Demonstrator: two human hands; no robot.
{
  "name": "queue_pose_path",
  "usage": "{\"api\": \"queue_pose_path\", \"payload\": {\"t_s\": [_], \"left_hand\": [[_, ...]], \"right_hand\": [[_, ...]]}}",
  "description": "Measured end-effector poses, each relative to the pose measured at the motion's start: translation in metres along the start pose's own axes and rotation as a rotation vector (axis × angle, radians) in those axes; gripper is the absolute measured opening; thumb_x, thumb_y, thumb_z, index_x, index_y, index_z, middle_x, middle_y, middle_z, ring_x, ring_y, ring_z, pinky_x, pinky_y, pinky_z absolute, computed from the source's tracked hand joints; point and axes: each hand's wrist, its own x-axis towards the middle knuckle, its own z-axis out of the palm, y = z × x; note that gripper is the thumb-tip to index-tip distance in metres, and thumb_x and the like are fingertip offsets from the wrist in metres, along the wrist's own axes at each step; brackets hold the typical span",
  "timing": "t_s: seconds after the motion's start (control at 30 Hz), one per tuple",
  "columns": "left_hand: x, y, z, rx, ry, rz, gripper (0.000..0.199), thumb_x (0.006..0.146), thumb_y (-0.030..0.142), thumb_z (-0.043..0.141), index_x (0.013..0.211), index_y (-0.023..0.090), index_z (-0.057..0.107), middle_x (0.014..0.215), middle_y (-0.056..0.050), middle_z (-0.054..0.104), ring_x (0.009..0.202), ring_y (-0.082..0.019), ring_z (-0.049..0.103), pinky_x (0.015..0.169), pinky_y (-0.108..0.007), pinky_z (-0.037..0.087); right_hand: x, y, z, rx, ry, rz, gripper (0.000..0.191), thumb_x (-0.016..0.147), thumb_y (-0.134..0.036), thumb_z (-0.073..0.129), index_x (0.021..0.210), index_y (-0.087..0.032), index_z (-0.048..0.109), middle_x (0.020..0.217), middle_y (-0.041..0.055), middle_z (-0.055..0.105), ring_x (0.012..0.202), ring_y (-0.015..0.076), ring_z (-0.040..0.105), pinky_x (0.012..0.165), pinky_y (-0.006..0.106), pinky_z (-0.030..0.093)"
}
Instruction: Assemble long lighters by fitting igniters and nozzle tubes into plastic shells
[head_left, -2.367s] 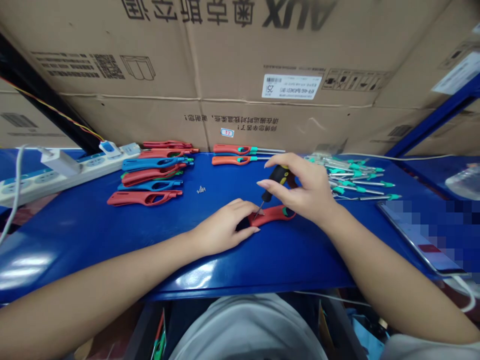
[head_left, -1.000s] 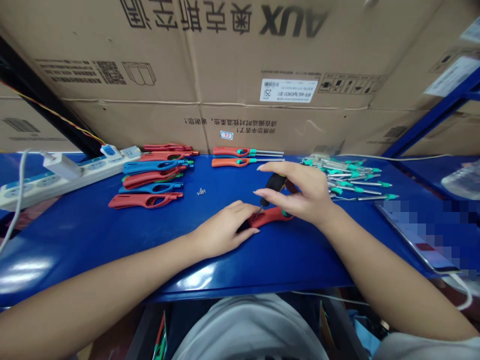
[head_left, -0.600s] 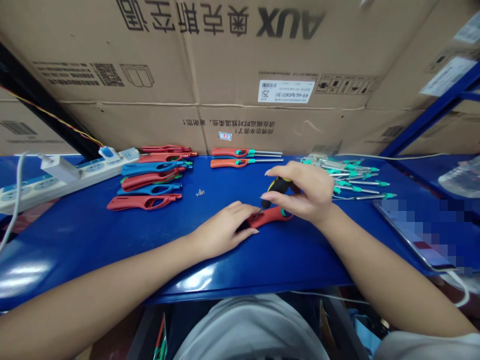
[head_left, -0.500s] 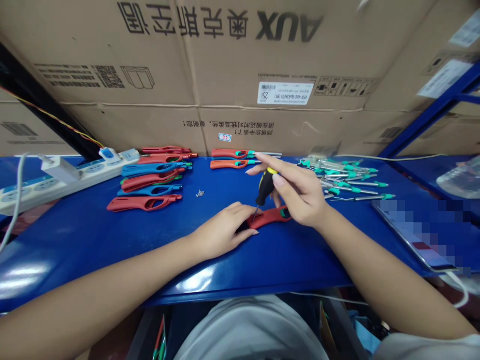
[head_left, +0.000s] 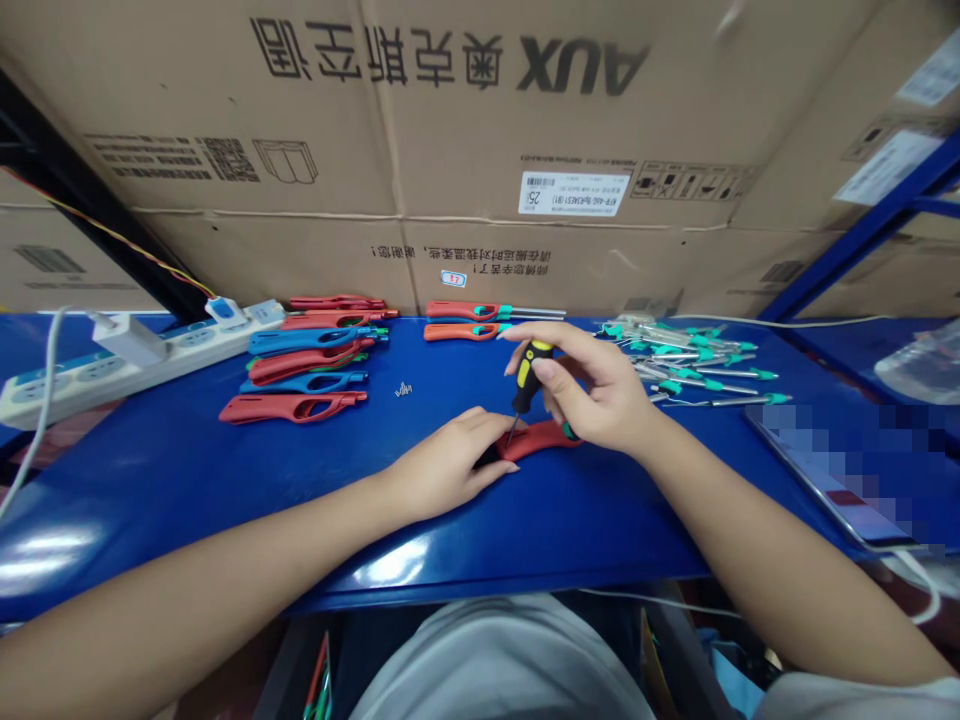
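Note:
My left hand (head_left: 454,462) is closed around the left end of a red lighter (head_left: 544,440) that lies on the blue table. In my right hand (head_left: 604,395) is a screwdriver (head_left: 527,376) with a black and yellow handle, gripped between thumb and fingers. Its thin shaft points down, slightly tilted, and the tip meets the lighter near my left fingers. A green part shows at the lighter's right end, partly hidden under my right hand. Whether a screw sits under the tip is too small to tell.
Red and blue lighter handles (head_left: 294,407) lie stacked at left, beside a white power strip (head_left: 180,350). Small screws (head_left: 403,390) form a pile. Two lighters with metal rods (head_left: 461,331) lie at the back. Metal tubes with green ends (head_left: 694,355) and a phone (head_left: 840,490) are at right.
The screwdriver handle has turned, showing more yellow, and my right fingers have shifted around it. My left hand keeps its place on the lighter. The view has shifted slightly.

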Motion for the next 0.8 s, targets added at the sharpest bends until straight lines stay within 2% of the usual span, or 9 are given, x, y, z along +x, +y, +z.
{"api": "queue_pose_path", "payload": {"t_s": [0.07,0.13,0.23,0.3,0.37,0.47,0.53,0.67,0.8], "left_hand": [[-0.0001,-0.0001,0.0003,0.0,0.004,-0.003,0.034,0.096,0.028,0.064,0.128,0.019,0.057,0.123,-0.01,0.066,0.115,-0.025,0.06,0.102,-0.042,0.049],[-0.0002,-0.0001,0.0005,-0.002,0.01,0.0,0.034,0.096,0.028,0.065,0.128,0.02,0.057,0.124,-0.01,0.066,0.116,-0.025,0.06,0.102,-0.042,0.049],[0.0,0.0,0.0003,0.003,0.014,-0.001,0.034,0.096,0.028,0.065,0.127,0.02,0.056,0.121,-0.01,0.067,0.113,-0.025,0.061,0.099,-0.042,0.051],[0.0001,-0.0001,0.0002,0.014,0.006,-0.006,0.033,0.096,0.029,0.064,0.127,0.019,0.057,0.119,-0.01,0.067,0.111,-0.025,0.062,0.098,-0.042,0.051],[0.0,-0.0002,0.0003,0.016,0.001,-0.007,0.033,0.096,0.029,0.064,0.127,0.02,0.057,0.119,-0.01,0.067,0.112,-0.025,0.061,0.099,-0.042,0.051],[-0.0003,-0.0001,0.0007,-0.002,0.006,-0.008,0.034,0.096,0.028,0.064,0.128,0.021,0.056,0.123,-0.009,0.067,0.115,-0.025,0.06,0.102,-0.043,0.05],[-0.0003,0.0004,0.0006,-0.014,0.012,-0.006,0.034,0.096,0.027,0.065,0.127,0.021,0.056,0.124,-0.009,0.066,0.116,-0.025,0.06,0.102,-0.043,0.049],[-0.0003,0.0007,0.0002,-0.004,0.007,-0.002,0.033,0.096,0.029,0.064,0.127,0.02,0.056,0.122,-0.009,0.067,0.113,-0.025,0.061,0.101,-0.042,0.05],[-0.0004,-0.0004,0.0009,0.003,0.018,0.001,0.034,0.096,0.029,0.064,0.127,0.019,0.056,0.121,-0.01,0.067,0.113,-0.024,0.061,0.101,-0.041,0.05]], "right_hand": [[0.0008,-0.0001,-0.0005,-0.132,0.104,-0.067,0.023,0.094,-0.038,0.066,0.11,-0.022,0.067,0.095,0.0047,0.071,0.07,0.0146,0.064,0.068,0.03,0.057],[0.0015,-0.0001,-0.0011,-0.177,0.125,-0.097,0.021,0.092,-0.04,0.068,0.104,-0.022,0.068,0.098,0.0068,0.071,0.081,0.0186,0.066,0.073,0.033,0.058],[0.0018,0.0007,-0.0005,0.071,-0.048,0.008,0.031,0.105,-0.035,0.04,0.128,-0.025,0.059,0.118,0.0088,0.067,0.073,0.0137,0.065,0.062,0.029,0.057],[0.0015,0.0024,0.0005,0.205,-0.109,0.069,0.035,0.107,-0.032,0.034,0.136,-0.027,0.053,0.118,0.0073,0.068,0.059,0.0091,0.06,0.055,0.025,0.054],[0.0007,0.0044,0.0008,0.128,-0.033,0.038,0.029,0.102,-0.035,0.05,0.128,-0.026,0.058,0.11,0.0053,0.07,0.059,0.0097,0.06,0.056,0.025,0.054],[-0.0012,0.0061,-0.0002,-0.141,0.098,-0.085,0.026,0.09,-0.037,0.071,0.112,-0.023,0.067,0.105,0.0061,0.073,0.077,0.0167,0.067,0.07,0.031,0.058],[-0.0024,0.0056,0.0001,-0.146,0.084,-0.095,0.026,0.096,-0.037,0.061,0.118,-0.023,0.065,0.109,0.0078,0.072,0.082,0.0176,0.068,0.072,0.032,0.058],[-0.0025,0.0052,0.005,0.132,-0.003,0.056,0.035,0.107,-0.034,0.036,0.136,-0.024,0.053,0.114,0.008,0.07,0.061,0.0099,0.061,0.054,0.025,0.053],[-0.0011,0.0073,0.0063,-0.117,0.169,-0.066,0.023,0.093,-0.04,0.066,0.106,-0.022,0.066,0.095,0.0047,0.071,0.066,0.0131,0.06,0.061,0.028,0.054]]}}
